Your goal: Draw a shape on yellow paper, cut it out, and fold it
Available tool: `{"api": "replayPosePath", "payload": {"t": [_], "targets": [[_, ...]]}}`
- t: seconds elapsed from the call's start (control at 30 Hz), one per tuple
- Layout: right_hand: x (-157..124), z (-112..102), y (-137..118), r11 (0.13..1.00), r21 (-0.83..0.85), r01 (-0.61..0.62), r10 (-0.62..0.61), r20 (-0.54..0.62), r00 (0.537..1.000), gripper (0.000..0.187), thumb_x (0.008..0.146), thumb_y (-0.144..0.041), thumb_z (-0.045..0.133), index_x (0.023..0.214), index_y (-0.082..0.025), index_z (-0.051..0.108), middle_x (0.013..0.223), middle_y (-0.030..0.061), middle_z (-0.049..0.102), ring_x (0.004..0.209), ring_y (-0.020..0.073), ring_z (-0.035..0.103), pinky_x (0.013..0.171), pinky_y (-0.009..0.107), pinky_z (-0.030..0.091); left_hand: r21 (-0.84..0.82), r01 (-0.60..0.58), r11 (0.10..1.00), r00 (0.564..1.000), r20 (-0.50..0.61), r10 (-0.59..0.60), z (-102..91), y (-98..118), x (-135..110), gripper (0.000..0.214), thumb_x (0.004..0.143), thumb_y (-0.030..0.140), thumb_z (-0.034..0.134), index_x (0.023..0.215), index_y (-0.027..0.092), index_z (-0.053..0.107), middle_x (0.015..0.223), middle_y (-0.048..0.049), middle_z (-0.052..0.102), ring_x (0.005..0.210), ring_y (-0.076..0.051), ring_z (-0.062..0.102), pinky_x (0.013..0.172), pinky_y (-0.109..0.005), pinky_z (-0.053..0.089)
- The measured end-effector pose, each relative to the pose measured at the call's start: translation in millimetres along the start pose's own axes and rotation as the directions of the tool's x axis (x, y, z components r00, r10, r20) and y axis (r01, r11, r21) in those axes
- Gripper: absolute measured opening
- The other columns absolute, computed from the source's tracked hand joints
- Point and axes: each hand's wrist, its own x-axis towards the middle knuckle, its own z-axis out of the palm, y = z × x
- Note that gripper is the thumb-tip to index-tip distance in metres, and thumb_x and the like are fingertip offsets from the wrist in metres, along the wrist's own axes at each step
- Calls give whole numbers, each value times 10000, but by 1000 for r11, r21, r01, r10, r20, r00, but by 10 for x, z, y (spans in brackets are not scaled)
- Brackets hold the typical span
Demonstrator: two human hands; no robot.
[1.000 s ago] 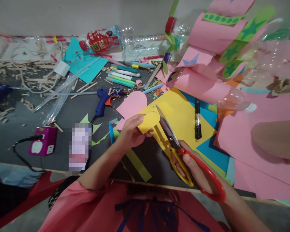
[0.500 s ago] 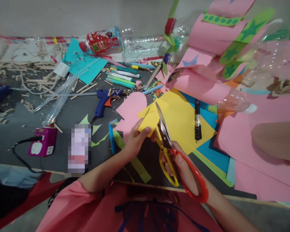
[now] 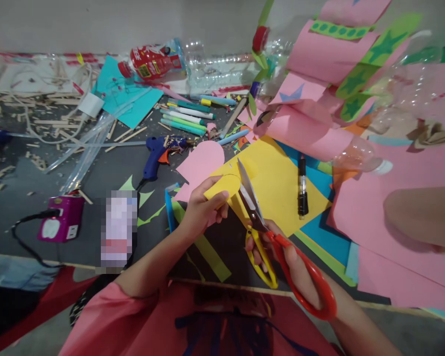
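Head view, the only one: the left hand point(image 3: 200, 210) pinches a small rounded piece of yellow paper point(image 3: 222, 187) between thumb and fingers, holding it just above the dark tabletop point(image 3: 107, 173) and in front of the larger yellow paper sheet point(image 3: 282, 188) lying flat there. The right hand point(image 3: 292, 264) is closed through the loops of the scissors with one red and one yellow handle point(image 3: 274, 247); their blades stand slightly parted, with the yellow piece's right edge between them. One end of the piece already shows a curved, cut outline, so shaping looks well underway, but the blades sit in the paper and the lower part is hidden behind the fingers, so I judge the cut unfinished; how much edge remains cannot be told. A similar rounded pink paper cut-out point(image 3: 202, 163) lies touching the yellow sheet's far left edge, apparently a shape already finished. Green paper offcuts point(image 3: 148, 207) and a yellow-green strip point(image 3: 211, 254) lie near the left wrist. Farther off are a blue glue gun point(image 3: 155, 153), a row of coloured marker pens point(image 3: 187, 116), a black marker point(image 3: 302, 185) on the yellow sheet, a clear plastic bottle with a red label point(image 3: 159, 62), and a bottle wrapped in pink paper with green stars point(image 3: 330, 74) to the right.
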Motion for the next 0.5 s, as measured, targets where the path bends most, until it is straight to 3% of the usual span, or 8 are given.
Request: {"api": "replayPosePath", "payload": {"t": [0.23,0.5], "targets": [[16,13,-179,998,24,-63,63,2,998,667,847,-778,340,1246,-255,451,877,32,564,658,158,490,570,298,422,132,28,991,999,32,-33,3,67,-33,485,732,363,663,1125,158,466,408,109,533,292,-50,384,324,-149,248],[14,-10,-245,999,11,-53,53,2,999,598,866,-755,332,1159,-251,464,887,32,545,647,157,462,569,305,405,134,-11,991,997,82,0,-31,95,-43,450,758,359,672,1135,169,517,433,94,534,299,-48,390,319,-168,232]]}}
